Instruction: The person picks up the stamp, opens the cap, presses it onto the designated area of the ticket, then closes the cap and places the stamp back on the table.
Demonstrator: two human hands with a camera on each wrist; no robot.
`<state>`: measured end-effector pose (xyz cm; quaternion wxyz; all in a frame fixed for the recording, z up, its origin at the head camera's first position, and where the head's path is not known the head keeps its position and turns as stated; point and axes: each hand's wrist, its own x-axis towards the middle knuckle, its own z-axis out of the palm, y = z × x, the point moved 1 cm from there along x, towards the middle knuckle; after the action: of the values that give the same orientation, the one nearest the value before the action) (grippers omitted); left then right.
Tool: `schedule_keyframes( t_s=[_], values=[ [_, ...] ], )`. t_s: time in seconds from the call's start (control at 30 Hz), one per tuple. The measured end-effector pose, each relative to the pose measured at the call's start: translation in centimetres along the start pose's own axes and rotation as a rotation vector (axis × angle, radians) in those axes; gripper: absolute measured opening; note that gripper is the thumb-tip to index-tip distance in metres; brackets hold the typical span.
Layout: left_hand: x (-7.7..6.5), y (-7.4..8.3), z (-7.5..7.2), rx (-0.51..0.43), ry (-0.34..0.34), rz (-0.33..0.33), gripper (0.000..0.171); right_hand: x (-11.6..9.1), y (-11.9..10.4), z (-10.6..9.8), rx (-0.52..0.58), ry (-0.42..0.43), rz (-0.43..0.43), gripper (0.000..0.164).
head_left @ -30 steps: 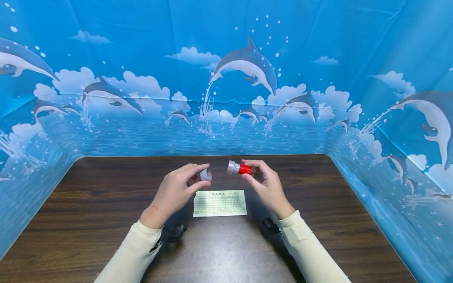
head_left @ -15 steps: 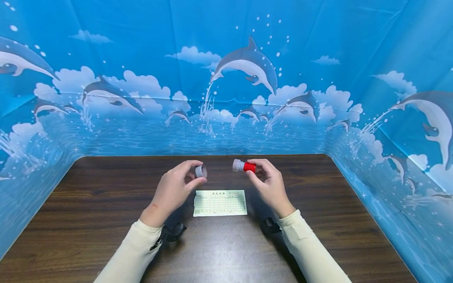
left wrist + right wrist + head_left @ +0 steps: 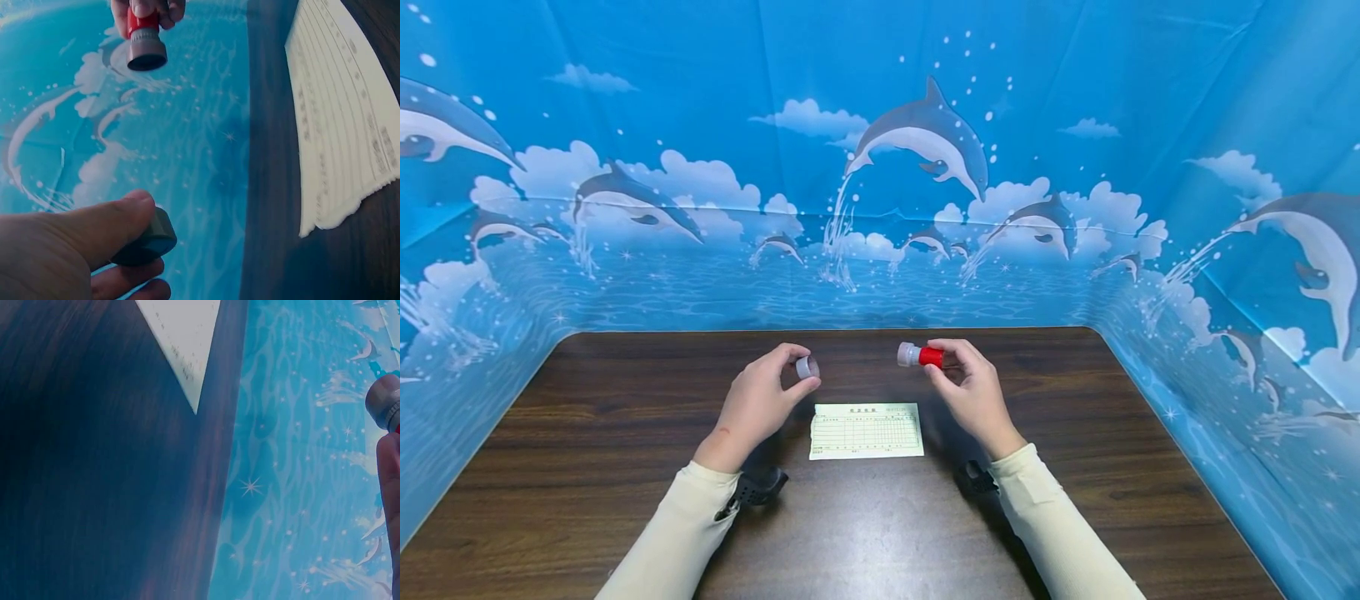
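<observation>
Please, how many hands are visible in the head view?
2. The left hand, left of the paper, pinches a small grey cap. The right hand, right of the paper, holds a red tube. No other hand shows.

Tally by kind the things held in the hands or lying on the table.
Small round cap, in the left hand: 1
Red-banded cylinder, in the right hand: 1
Printed slip, on the table: 1
Total: 3

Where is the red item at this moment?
In the head view, the red item is right of centre, pinched by the right hand, across from the left hand; the slip lies lower in the picture.
</observation>
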<state>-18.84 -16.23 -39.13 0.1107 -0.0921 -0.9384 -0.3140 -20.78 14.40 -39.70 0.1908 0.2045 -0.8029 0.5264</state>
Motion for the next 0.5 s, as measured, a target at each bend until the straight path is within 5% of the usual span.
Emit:
schedule_keyframes(
  t_s=[0.23,0.5],
  values=[
    [0.3,-2.4,0.3,0.029,-0.044,-0.127,0.044,0.1,0.6,-0.2,-0.032,-0.021,0.052,0.034],
    [0.4,-4.7,0.4,0.072,-0.058,-0.180,0.038,0.2,1.7,-0.7,-0.062,-0.034,0.100,0.034]
  ],
)
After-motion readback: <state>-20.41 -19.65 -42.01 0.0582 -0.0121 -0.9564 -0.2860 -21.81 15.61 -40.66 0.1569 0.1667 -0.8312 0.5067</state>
